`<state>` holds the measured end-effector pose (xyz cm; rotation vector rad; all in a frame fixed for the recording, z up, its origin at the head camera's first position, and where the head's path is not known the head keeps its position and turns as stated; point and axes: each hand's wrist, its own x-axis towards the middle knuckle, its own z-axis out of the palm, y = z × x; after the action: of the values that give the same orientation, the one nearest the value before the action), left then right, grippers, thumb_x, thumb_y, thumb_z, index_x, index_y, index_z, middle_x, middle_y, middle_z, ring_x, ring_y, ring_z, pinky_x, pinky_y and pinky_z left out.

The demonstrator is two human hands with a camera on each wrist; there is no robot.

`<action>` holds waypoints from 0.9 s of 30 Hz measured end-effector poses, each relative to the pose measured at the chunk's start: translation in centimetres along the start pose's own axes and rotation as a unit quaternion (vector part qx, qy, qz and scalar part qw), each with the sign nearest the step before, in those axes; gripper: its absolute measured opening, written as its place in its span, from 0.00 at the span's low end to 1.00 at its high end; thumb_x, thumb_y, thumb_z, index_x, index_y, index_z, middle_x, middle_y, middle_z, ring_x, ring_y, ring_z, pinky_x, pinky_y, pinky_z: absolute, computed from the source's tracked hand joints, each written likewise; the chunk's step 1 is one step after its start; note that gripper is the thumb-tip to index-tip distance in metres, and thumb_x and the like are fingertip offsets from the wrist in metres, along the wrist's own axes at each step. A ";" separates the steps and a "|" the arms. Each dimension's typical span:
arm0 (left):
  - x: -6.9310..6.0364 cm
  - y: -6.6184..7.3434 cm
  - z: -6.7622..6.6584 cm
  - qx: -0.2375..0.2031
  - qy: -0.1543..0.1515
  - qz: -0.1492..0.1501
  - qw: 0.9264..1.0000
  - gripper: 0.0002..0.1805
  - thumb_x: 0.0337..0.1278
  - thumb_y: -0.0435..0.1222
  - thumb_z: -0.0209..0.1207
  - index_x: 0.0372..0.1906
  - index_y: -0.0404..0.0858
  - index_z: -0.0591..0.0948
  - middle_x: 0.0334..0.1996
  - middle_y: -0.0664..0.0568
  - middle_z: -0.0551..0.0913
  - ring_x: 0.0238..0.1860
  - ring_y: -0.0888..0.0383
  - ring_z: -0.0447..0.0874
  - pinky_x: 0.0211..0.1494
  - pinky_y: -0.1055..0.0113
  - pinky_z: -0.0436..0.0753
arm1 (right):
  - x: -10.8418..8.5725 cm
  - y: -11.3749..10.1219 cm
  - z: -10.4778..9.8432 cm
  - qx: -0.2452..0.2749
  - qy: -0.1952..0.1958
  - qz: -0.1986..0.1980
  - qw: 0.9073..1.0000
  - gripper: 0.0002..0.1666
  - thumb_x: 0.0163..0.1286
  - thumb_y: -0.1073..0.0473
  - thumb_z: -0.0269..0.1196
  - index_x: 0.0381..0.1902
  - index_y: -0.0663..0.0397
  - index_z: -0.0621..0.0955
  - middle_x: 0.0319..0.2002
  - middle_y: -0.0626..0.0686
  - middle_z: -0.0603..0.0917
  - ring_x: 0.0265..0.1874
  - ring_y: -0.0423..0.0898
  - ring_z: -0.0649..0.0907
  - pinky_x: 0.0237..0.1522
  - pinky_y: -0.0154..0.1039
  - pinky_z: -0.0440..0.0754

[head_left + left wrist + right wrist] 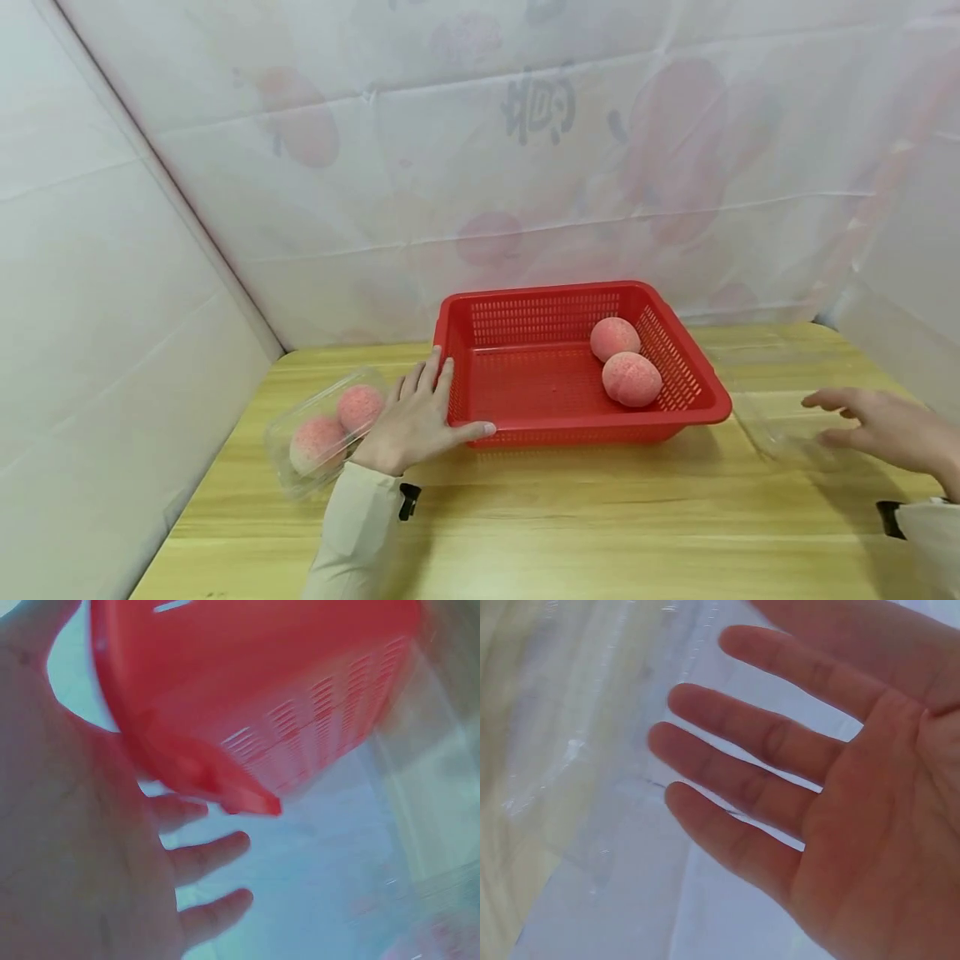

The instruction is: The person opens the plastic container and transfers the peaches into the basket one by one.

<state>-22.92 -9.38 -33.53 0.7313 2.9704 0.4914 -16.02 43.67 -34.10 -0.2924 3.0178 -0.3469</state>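
Observation:
A red plastic basket [577,429] with slotted walls holds two pink peaches, one [615,338] behind the other [632,380], at its right end. My left hand [412,421] lies along the basket's left end, fingers spread and fairly straight, thumb by the front rim. In the left wrist view, the palm [82,825] faces the red basket wall [247,682]. To the right, my right hand [888,429] hovers with loosely bent fingers and nothing in it. Close by is a clear plastic container [765,421], its outline faint; the right wrist view shows its see-through edge [570,750].
Left of my left hand, a clear plastic box [283,458] contains two peaches [318,446], partly behind the hand. The wooden table [585,525] ends against a printed white sheet [420,192] at the back. White sheets also hang at both sides.

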 end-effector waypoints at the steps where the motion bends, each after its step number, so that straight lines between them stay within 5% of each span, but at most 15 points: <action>1: -0.2 0.1 -0.2 0.000 0.003 0.009 1.000 0.58 0.61 0.67 0.56 0.80 0.32 0.52 0.81 0.40 0.43 0.78 0.36 0.47 0.77 0.40 0.49 | 0.1 -0.2 -0.1 0.000 0.015 -0.008 1.000 0.25 0.68 0.63 0.68 0.51 0.82 0.76 0.48 0.79 0.79 0.41 0.75 0.80 0.37 0.64 0.81; 7: -1.4 -0.3 -1.1 0.007 0.029 0.039 0.999 0.55 0.62 0.66 0.56 0.80 0.34 0.54 0.81 0.41 0.47 0.79 0.38 0.47 0.78 0.42 0.45 | 1.2 -2.5 -0.8 0.051 0.106 -0.046 0.992 0.23 0.75 0.61 0.62 0.57 0.77 0.77 0.52 0.77 0.79 0.48 0.76 0.78 0.39 0.67 0.80; 12: -2.4 -1.4 -1.0 0.038 0.054 0.051 0.996 0.51 0.64 0.65 0.55 0.78 0.33 0.60 0.78 0.39 0.58 0.77 0.38 0.53 0.76 0.39 0.51 | 1.8 -5.0 -2.0 0.109 0.153 -0.072 0.980 0.20 0.77 0.65 0.57 0.62 0.72 0.77 0.55 0.76 0.79 0.45 0.32 0.81 0.36 0.30 0.80; 14: -2.8 -1.7 -0.9 0.049 0.063 0.060 0.995 0.49 0.65 0.64 0.55 0.77 0.32 0.62 0.77 0.39 0.59 0.76 0.37 0.55 0.75 0.37 0.53 | 2.0 -6.2 -2.4 0.114 0.163 -0.077 0.977 0.21 0.77 0.65 0.58 0.63 0.70 0.77 0.56 0.74 0.79 0.45 0.34 0.83 0.37 0.35 0.82; 16: -3.2 -1.8 -0.9 0.055 0.071 0.066 0.994 0.48 0.65 0.62 0.57 0.77 0.33 0.63 0.77 0.38 0.60 0.76 0.37 0.55 0.74 0.36 0.53 | 2.2 -7.5 -2.7 0.105 0.172 -0.083 0.976 0.22 0.75 0.63 0.60 0.63 0.68 0.77 0.56 0.73 0.80 0.47 0.51 0.86 0.40 0.50 0.85; 18: -3.6 -2.0 -1.0 0.071 0.080 0.065 0.992 0.47 0.64 0.61 0.59 0.76 0.34 0.64 0.76 0.38 0.60 0.76 0.37 0.56 0.73 0.36 0.55 | 2.5 -8.7 -2.9 0.080 0.192 -0.094 0.974 0.23 0.73 0.62 0.64 0.63 0.64 0.78 0.56 0.69 0.81 0.48 0.64 0.84 0.41 0.54 0.84; 19: -3.8 -2.1 -1.0 0.079 0.086 0.063 0.991 0.47 0.63 0.61 0.60 0.76 0.34 0.65 0.76 0.38 0.61 0.75 0.37 0.57 0.73 0.35 0.56 | 2.6 -9.2 -2.9 0.069 0.205 -0.103 0.971 0.23 0.71 0.62 0.65 0.62 0.63 0.79 0.56 0.68 0.82 0.49 0.68 0.82 0.43 0.53 0.84; 23: -4.6 -2.5 -1.2 0.110 0.102 0.053 0.987 0.46 0.62 0.60 0.62 0.75 0.35 0.67 0.76 0.39 0.62 0.75 0.38 0.59 0.72 0.35 0.57 | 3.1 -10.8 -2.9 0.033 0.267 -0.134 0.954 0.23 0.66 0.62 0.70 0.58 0.58 0.82 0.54 0.61 0.85 0.48 0.58 0.81 0.41 0.26 0.72; 27: -5.1 -3.0 -1.1 0.112 0.101 0.053 0.987 0.45 0.64 0.59 0.61 0.75 0.33 0.66 0.75 0.38 0.63 0.74 0.36 0.60 0.72 0.35 0.57 | 3.8 -12.2 -2.7 0.046 0.274 -0.158 0.947 0.23 0.65 0.62 0.71 0.58 0.57 0.82 0.54 0.60 0.84 0.52 0.57 0.80 0.45 0.26 0.70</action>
<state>-19.88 -14.58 -33.59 0.9130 3.2259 0.2512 -17.81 31.83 -28.87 -0.7995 3.4710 -0.6988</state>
